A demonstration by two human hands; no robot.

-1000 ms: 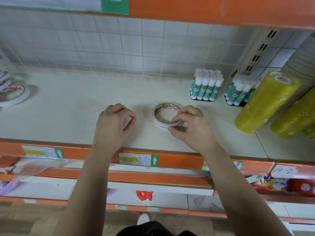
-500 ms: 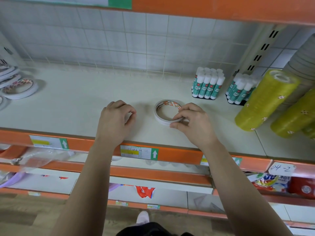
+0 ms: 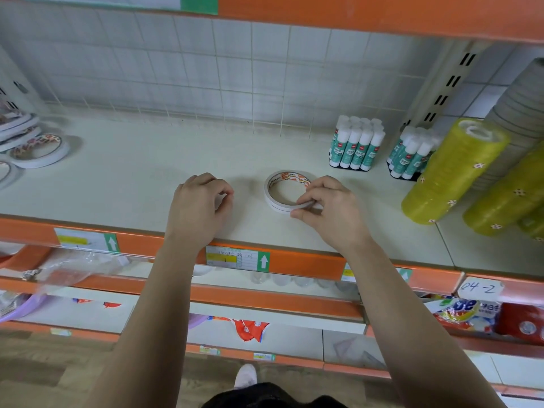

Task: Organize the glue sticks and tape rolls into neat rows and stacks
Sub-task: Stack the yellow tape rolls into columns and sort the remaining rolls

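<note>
Two thin white tape rolls (image 3: 272, 191) lie stacked flat on the middle of the white shelf (image 3: 141, 178). My right hand (image 3: 329, 210) pinches their front right edge with thumb and fingers. To the left of the stack, my left hand (image 3: 198, 207) rests on the shelf with curled fingers and holds nothing. Two blocks of teal glue sticks with white caps stand at the back right, one (image 3: 356, 145) beside the other (image 3: 410, 156). More flat tape rolls (image 3: 38, 150) lie at the far left.
Big yellow tape rolls (image 3: 453, 172) lie on their sides at the right, against a tall grey stack (image 3: 521, 113). An orange shelf lip with price labels (image 3: 235, 257) runs along the front. A tiled wall closes the back. Lower shelves hold packets.
The view has drifted left, bringing more of the left tape rolls into sight. Both hands stay nearly where they were, the right one still on the stacked rolls.
</note>
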